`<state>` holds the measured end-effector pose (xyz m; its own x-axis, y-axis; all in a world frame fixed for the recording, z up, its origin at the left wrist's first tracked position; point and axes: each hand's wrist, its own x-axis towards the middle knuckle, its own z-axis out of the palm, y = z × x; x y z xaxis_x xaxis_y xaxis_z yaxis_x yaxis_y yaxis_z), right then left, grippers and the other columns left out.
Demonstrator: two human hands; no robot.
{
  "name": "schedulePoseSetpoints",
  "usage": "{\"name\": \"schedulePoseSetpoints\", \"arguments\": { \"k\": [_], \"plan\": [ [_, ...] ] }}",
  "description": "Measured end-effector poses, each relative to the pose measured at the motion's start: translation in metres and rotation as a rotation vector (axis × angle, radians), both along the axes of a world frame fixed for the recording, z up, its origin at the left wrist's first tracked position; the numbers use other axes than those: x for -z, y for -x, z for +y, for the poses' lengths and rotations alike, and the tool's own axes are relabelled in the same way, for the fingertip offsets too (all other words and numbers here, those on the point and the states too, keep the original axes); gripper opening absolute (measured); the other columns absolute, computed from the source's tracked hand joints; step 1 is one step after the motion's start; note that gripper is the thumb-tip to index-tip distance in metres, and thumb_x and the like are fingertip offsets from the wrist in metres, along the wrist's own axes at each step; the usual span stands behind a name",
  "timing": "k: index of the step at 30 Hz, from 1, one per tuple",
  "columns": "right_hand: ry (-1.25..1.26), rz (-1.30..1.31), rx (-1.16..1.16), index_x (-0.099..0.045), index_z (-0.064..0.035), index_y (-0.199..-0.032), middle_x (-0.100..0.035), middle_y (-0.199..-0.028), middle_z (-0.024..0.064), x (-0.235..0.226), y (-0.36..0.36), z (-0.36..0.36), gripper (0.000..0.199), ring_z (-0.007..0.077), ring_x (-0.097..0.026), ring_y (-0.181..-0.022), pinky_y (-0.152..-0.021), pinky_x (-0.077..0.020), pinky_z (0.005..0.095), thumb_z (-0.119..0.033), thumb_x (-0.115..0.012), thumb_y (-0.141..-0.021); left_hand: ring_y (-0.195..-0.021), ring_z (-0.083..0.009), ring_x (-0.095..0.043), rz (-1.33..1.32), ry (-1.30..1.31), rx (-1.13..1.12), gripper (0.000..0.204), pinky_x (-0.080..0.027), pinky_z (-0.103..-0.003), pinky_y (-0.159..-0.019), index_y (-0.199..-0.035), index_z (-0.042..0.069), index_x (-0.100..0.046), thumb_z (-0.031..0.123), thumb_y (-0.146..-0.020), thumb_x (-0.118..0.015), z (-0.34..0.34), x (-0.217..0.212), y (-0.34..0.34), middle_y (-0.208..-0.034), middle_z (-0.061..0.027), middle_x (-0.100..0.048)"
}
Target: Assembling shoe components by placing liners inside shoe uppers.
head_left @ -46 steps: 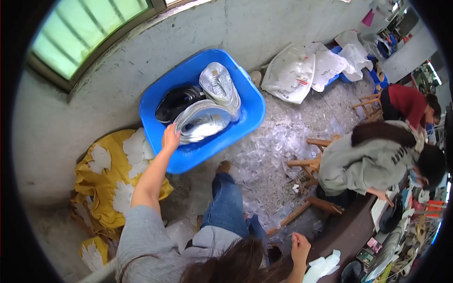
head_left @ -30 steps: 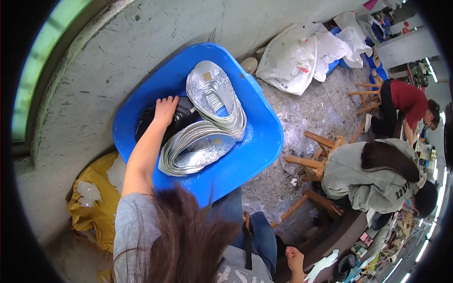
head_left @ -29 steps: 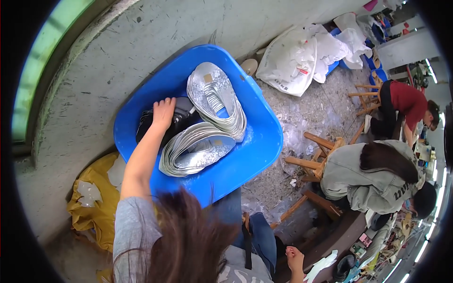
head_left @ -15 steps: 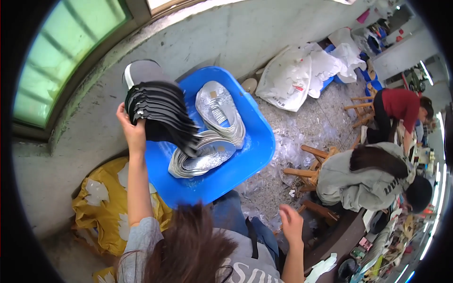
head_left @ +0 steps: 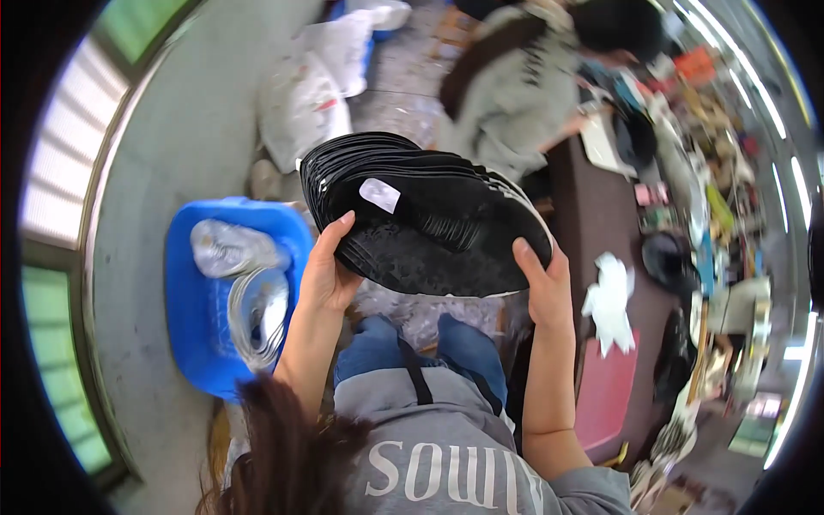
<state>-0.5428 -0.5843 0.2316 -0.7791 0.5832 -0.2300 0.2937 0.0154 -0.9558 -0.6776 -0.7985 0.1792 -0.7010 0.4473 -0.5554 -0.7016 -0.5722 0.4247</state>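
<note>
Both my hands hold a thick stack of black shoe uppers (head_left: 438,253) in front of my body, fanned along its far edge. My left hand (head_left: 322,275) is closed on the left end, thumb on top. Gripping the right end is my right hand (head_left: 548,279), thumb also on top; the fingers beneath are hidden. A small white label (head_left: 378,195) lies on the top piece. To the left stands a blue tub (head_left: 182,300) with two bundles of silvery shoe uppers, one bundle (head_left: 225,249) behind the other (head_left: 266,313).
On my right runs a dark brown workbench (head_left: 573,193) with a white glove (head_left: 609,300) and a pink board (head_left: 605,395) on it. A person in a grey jacket (head_left: 515,103) works at its far part. White sacks (head_left: 300,107) stand along the wall.
The black stack has moved from above the tub to in front of me, and my right hand has taken hold of it too. My view has turned right, toward the bench.
</note>
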Motion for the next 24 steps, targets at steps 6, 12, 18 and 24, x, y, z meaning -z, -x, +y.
{"name": "schedulePoseSetpoints", "arguments": {
  "k": [6, 12, 18, 24],
  "plan": [
    [0.169, 0.184, 0.307, -0.052, 0.0041, -0.124, -0.060, -0.117, 0.0118, -0.009, -0.155, 0.178, 0.043, 0.0188, -0.054, -0.103, -0.088, -0.0422, 0.0251, -0.027, -0.053, -0.094, -0.085, -0.0216, -0.065, -0.042, 0.021, 0.246, 0.034, -0.052, -0.030, -0.075, -0.113, 0.000, -0.058, 0.019, -0.085, -0.063, 0.218, -0.025, -0.101, -0.102, -0.0121, -0.067],
    [0.455, 0.310, 0.570, -0.050, 0.0053, -0.125, -0.061, -0.116, 0.0117, -0.031, -0.302, 0.315, 0.042, 0.0190, -0.059, -0.100, -0.086, -0.0457, 0.0266, -0.026, -0.045, -0.098, -0.086, -0.0218, -0.066, -0.034, 0.037, 0.456, 0.033, -0.053, -0.030, -0.073, -0.111, 0.001, -0.060, 0.021, -0.085, -0.064, 0.392, -0.051, -0.217, -0.102, -0.0112, -0.067],
    [0.562, 0.343, 0.633, -0.053, 0.0058, -0.122, -0.060, -0.113, 0.0147, -0.035, -0.395, 0.395, 0.049, 0.0203, -0.059, -0.094, -0.078, -0.0506, 0.0305, -0.035, -0.041, -0.098, -0.086, -0.0212, -0.067, 0.010, 0.089, 0.581, 0.033, -0.054, -0.029, -0.072, -0.110, 0.002, -0.060, 0.022, -0.085, -0.065, 0.504, -0.066, -0.286, -0.103, -0.0108, -0.068],
    [0.681, 0.496, 0.748, -0.049, 0.0048, -0.127, -0.061, -0.116, 0.0129, -0.035, -0.423, 0.422, 0.042, 0.0193, -0.062, -0.098, -0.081, -0.0497, 0.0267, -0.025, -0.044, -0.097, -0.089, -0.0202, -0.067, 0.018, 0.127, 0.766, 0.034, -0.054, -0.031, -0.075, -0.114, 0.003, -0.060, 0.025, -0.087, -0.063, 0.565, -0.062, -0.290, -0.106, -0.0096, -0.068]
  ]
}}
